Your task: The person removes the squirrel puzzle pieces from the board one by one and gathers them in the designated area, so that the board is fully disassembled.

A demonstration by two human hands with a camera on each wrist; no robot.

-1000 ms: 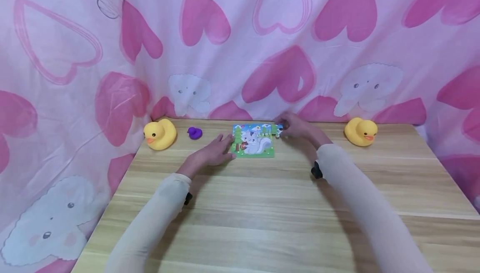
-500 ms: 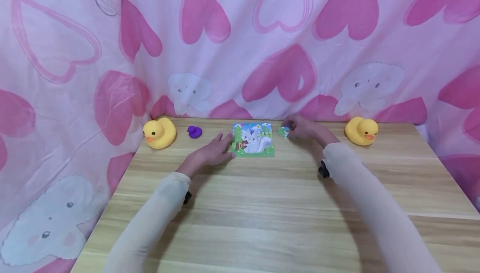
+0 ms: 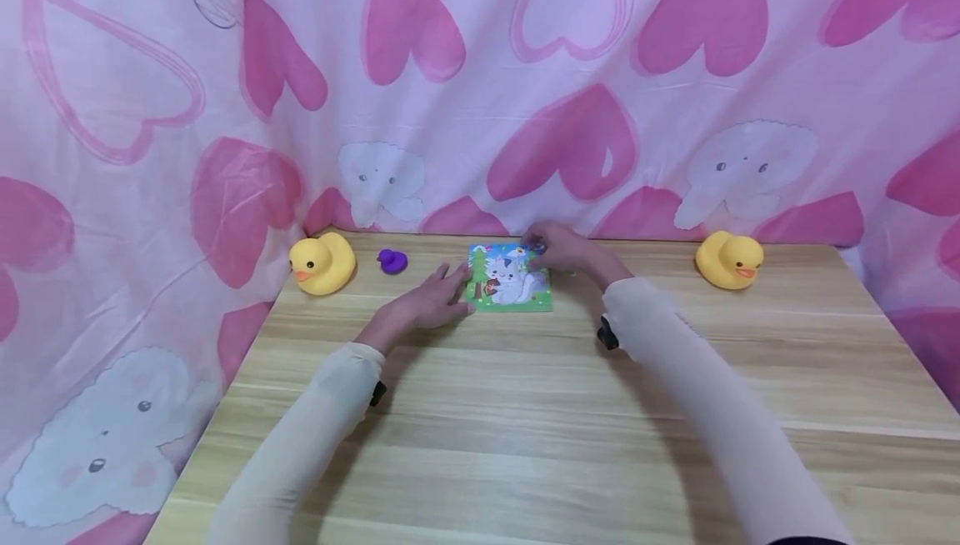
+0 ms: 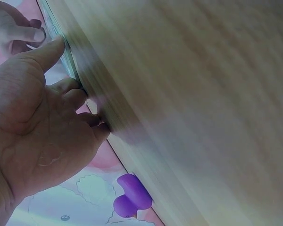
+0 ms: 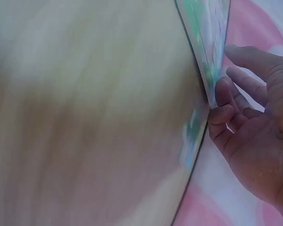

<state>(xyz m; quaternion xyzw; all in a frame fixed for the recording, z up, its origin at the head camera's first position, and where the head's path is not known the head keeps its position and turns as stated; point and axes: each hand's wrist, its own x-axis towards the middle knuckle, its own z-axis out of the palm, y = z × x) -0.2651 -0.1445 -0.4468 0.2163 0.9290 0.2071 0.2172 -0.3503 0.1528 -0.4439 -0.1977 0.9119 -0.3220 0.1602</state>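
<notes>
A square puzzle (image 3: 513, 282) with a white squirrel picture lies flat near the back of the wooden table. My left hand (image 3: 427, 298) rests at its left edge, fingers spread and thumb at the lower left corner. Over the puzzle's upper right corner is my right hand (image 3: 566, 248), fingers loosely bent. In the right wrist view, the right hand (image 5: 259, 113) has its fingertips at the puzzle's edge, thumb apart from the fingers, and nothing shows between them. A loose puzzle piece (image 5: 191, 139) lies on the table beside that corner, mostly hidden in the head view.
A small purple duck (image 3: 392, 262) sits left of the puzzle. Yellow ducks stand farther out, one at the left (image 3: 324, 264) and one at the right (image 3: 729, 261). A pink heart-patterned curtain (image 3: 450, 112) hangs behind the table (image 3: 480, 428).
My right hand first shifted right with the loose piece, away from the puzzle. It then left the piece and moved left onto the puzzle's upper right corner. My left hand stayed put.
</notes>
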